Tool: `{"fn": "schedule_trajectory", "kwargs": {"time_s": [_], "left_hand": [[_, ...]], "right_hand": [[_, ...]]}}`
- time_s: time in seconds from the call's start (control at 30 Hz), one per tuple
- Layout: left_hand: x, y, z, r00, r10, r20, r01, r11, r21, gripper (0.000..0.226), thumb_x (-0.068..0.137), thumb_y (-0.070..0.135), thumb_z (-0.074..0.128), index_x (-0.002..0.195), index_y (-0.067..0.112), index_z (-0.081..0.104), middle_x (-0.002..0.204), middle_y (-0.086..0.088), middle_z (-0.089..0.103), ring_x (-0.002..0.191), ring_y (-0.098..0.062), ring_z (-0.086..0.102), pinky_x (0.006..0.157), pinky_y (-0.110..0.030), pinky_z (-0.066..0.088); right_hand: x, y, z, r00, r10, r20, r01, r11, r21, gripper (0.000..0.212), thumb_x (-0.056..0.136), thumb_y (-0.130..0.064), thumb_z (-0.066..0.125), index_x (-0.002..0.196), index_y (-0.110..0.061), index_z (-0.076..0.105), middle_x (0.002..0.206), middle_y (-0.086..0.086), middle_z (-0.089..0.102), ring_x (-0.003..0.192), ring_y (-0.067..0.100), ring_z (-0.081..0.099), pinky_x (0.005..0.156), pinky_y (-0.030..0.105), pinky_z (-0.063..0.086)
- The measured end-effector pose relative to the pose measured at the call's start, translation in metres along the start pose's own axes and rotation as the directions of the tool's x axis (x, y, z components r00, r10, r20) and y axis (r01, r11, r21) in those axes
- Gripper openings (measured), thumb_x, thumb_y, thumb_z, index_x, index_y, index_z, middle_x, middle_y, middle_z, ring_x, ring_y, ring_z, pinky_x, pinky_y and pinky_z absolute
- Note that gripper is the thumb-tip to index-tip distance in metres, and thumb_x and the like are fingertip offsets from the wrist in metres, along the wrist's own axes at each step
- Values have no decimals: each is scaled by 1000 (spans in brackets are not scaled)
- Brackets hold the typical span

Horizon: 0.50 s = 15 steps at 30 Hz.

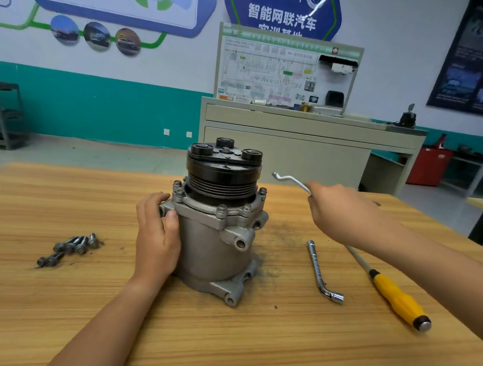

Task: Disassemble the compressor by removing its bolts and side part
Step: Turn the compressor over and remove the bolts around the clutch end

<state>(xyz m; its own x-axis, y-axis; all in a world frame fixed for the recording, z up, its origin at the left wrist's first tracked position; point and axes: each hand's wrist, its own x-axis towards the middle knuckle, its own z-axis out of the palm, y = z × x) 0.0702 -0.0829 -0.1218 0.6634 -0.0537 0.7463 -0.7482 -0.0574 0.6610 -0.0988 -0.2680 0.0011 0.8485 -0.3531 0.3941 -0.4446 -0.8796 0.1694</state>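
item 1: compressor (215, 233). grey cast-metal body, upright on the wooden bench (220, 341), black grooved pulley (224, 169) uppermost. it stands near the bench's middle, between the two hands. flange bolts (222, 210) sit in the upper flange, just right of the left fingers.

item 2: left hand (157, 234). set against the compressor's left side. fingers (155, 200) curled over a lug of the flange, thumb pressed on the body, gripping the compressor.

item 3: right hand (340, 212). raised above the bench, right of the pulley and apart from it. fingers closed round the shank of an offset spanner (290, 181). its bent end juts past the fingers toward the pulley without touching it.

item 4: loose bolts (74, 245). a cluster lying on the bench, well left of the left fingers.

item 5: l-shaped socket wrench (321, 270). flat on the bench, on the near side of the right fingers, between the compressor and the screwdriver, socket end toward the person.

item 6: yellow-handled screwdriver (394, 295). on the bench, shaft passing under the right forearm, handle toward the near right edge.

item 7: dark grit (276, 235). scattered on the bench at the compressor's right side.
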Motion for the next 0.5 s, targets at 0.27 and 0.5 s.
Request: {"fn": "schedule_trajectory", "kwargs": {"time_s": [0.27,0.5], "left_hand": [[-1,-1,-1,1000,-18,0,18,1000,-17,62,84,45,27,122,1,46,117,-2,37,106,-2,35,88,-13,26],[-2,0,-2,1000,-16,14,17,1000,-2,62,85,45,27,123,0,46,119,-10,40,102,1,34,84,-3,25]], "right_hand": [[-8,-26,-18,990,-30,137,57,980,-193,26,89,-2,42,112,-13,47,64,-2,36,53,11,35,41,22,28],[-8,-57,-36,962,-128,242,238,826,-511,38,92,1,45,129,0,43,83,6,50,65,17,46,48,23,32]]}}
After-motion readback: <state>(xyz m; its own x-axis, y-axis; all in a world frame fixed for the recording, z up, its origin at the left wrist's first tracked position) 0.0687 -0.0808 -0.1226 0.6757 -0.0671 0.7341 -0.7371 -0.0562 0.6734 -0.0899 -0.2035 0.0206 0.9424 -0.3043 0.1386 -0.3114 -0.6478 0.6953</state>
